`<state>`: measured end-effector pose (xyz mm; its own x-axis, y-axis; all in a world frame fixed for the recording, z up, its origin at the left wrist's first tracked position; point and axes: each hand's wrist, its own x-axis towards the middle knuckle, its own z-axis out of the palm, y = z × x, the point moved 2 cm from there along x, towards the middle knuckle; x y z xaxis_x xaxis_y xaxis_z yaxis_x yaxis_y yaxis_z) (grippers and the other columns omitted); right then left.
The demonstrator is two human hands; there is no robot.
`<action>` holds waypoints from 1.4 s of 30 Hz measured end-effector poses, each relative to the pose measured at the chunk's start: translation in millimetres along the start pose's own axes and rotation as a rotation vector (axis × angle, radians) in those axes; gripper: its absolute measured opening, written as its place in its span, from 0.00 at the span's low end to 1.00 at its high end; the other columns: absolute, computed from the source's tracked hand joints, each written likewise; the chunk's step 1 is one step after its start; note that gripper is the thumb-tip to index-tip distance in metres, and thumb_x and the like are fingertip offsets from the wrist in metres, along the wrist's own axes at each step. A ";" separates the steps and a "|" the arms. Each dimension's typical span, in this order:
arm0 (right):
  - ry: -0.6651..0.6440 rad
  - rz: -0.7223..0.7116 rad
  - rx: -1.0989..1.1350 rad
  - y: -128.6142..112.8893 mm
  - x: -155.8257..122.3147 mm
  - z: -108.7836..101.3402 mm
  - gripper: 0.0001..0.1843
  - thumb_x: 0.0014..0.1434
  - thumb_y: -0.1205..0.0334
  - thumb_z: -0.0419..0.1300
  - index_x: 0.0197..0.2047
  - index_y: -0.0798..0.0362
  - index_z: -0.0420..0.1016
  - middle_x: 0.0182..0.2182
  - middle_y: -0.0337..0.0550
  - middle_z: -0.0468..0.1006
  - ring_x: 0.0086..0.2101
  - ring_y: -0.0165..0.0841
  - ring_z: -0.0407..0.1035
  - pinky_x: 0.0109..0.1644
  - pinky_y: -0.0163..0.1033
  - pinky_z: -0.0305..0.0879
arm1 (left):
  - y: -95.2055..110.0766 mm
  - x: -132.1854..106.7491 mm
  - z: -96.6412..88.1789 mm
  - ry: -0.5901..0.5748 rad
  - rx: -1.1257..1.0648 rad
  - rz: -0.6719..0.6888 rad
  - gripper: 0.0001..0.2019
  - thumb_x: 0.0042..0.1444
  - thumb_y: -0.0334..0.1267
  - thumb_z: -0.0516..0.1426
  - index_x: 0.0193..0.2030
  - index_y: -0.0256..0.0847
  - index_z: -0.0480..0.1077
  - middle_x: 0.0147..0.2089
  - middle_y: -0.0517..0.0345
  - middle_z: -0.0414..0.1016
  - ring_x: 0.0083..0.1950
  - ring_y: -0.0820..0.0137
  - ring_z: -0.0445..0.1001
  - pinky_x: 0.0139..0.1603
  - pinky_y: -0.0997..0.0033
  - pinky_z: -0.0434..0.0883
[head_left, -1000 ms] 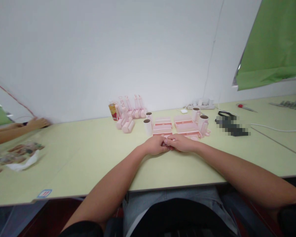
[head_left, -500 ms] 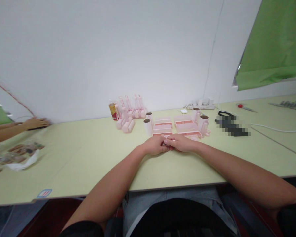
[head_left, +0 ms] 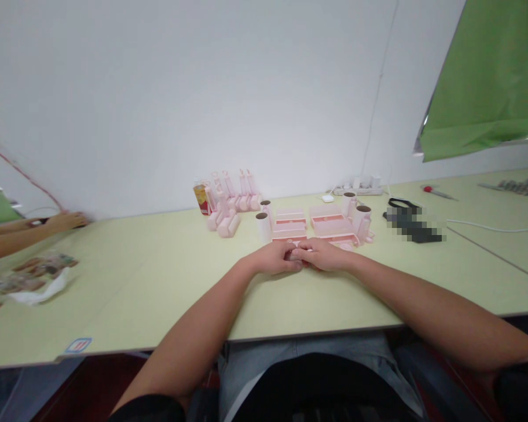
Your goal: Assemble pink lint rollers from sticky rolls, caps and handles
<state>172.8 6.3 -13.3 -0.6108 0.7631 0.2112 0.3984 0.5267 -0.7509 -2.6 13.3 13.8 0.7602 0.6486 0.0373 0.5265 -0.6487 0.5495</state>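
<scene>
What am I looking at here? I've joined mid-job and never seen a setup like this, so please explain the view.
There is no robot: a person works with two bare hands, seen by a camera worn on the head, looking forward and down. The left hand and right hand meet low over the pale yellow table; their fingers mostly hide whatever is between them, so I can't name it. Just beyond sit pink box-like items and upright white rolls. Farther left are pink roller-shaped items. At far left, another person's hand shows.
</scene>
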 end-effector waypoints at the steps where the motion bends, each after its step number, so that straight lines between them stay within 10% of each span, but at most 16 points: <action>1: 0.023 0.015 0.002 -0.1 -0.1 -2.3 0.23 0.65 0.45 0.52 0.30 0.55 0.72 0.21 0.37 0.71 0.24 0.29 0.62 0.30 0.34 0.55 | -0.8 -1.5 -4.3 -0.002 -0.015 0.014 0.17 0.50 0.47 0.62 0.42 0.37 0.75 0.32 0.61 0.73 0.33 0.72 0.68 0.35 0.74 0.64; 9: 0.415 0.095 0.220 11.8 2.0 -30.6 0.25 0.62 0.40 0.52 0.26 0.53 0.65 0.18 0.35 0.67 0.17 0.26 0.61 0.21 0.33 0.55 | -28.1 -2.2 -39.1 0.463 -0.517 -0.034 0.20 0.56 0.54 0.59 0.42 0.37 0.68 0.22 0.66 0.64 0.21 0.78 0.62 0.23 0.77 0.59; 13: 0.291 0.037 0.311 8.8 2.5 -20.6 0.23 0.62 0.41 0.55 0.28 0.53 0.65 0.19 0.33 0.66 0.17 0.25 0.61 0.20 0.31 0.57 | -36.8 -0.9 -46.2 0.621 -0.716 -0.028 0.19 0.54 0.53 0.61 0.35 0.38 0.64 0.21 0.67 0.64 0.18 0.80 0.62 0.20 0.79 0.60; 19: 0.174 0.039 0.458 -1.4 0.7 3.4 0.22 0.61 0.41 0.57 0.34 0.53 0.64 0.23 0.32 0.68 0.17 0.23 0.61 0.20 0.31 0.61 | -29.0 -0.9 -40.8 0.534 -0.847 -0.015 0.23 0.50 0.51 0.65 0.44 0.39 0.65 0.22 0.68 0.66 0.20 0.78 0.65 0.22 0.78 0.64; 23: 0.118 0.067 0.507 -5.6 -0.3 11.4 0.21 0.61 0.41 0.57 0.38 0.52 0.65 0.28 0.35 0.71 0.19 0.23 0.64 0.21 0.31 0.64 | -21.6 3.4 -30.8 0.441 -0.768 -0.010 0.22 0.48 0.52 0.66 0.36 0.35 0.66 0.23 0.64 0.67 0.21 0.78 0.66 0.23 0.78 0.64; 33: 0.087 0.038 0.178 -6.9 -4.7 15.1 0.13 0.62 0.53 0.58 0.46 0.51 0.72 0.30 0.36 0.72 0.23 0.25 0.64 0.27 0.32 0.60 | -85.0 -15.1 -69.9 0.882 -0.427 -0.490 0.19 0.51 0.55 0.59 0.29 0.39 0.66 0.19 0.64 0.63 0.17 0.76 0.61 0.17 0.77 0.58; 42: 0.123 0.020 -0.035 -5.6 -3.0 15.9 0.13 0.60 0.56 0.59 0.46 0.53 0.75 0.44 0.44 0.78 0.40 0.34 0.70 0.43 0.38 0.62 | -138.0 -26.9 -60.1 0.553 0.196 -0.851 0.23 0.49 0.61 0.58 0.25 0.39 0.69 0.25 0.50 0.75 0.27 0.63 0.74 0.27 0.68 0.64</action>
<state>161.6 -5.0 -19.7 -0.5151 0.8126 0.2728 0.4347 0.5220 -0.7339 -118.6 109.3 -12.9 -0.1476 0.9834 0.1055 0.8986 0.0888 0.4297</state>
